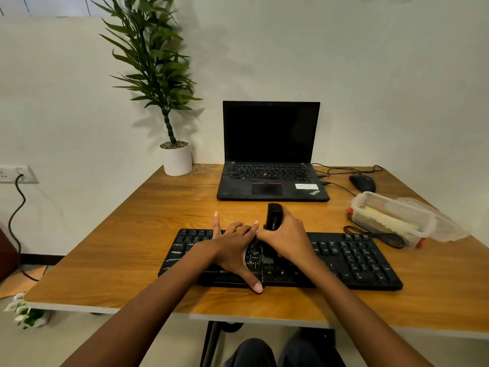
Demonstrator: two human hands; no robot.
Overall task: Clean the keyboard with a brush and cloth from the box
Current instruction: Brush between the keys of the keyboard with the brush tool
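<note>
A black keyboard (357,258) lies across the near part of the wooden table. My right hand (288,239) grips a black brush (274,217), whose handle sticks up and away while its bristles touch the keys near the keyboard's middle. My left hand (232,250) rests flat on the keyboard just left of the brush, fingers spread, thumb at the front edge. A clear plastic box (389,215) stands open at the right; something pale yellow lies inside, and I cannot tell if it is the cloth.
An open black laptop (270,154) sits behind the keyboard. A black mouse (362,182) and cables lie at the back right. The box's clear lid (444,223) rests beside the box. A potted plant (177,157) stands at the back left corner.
</note>
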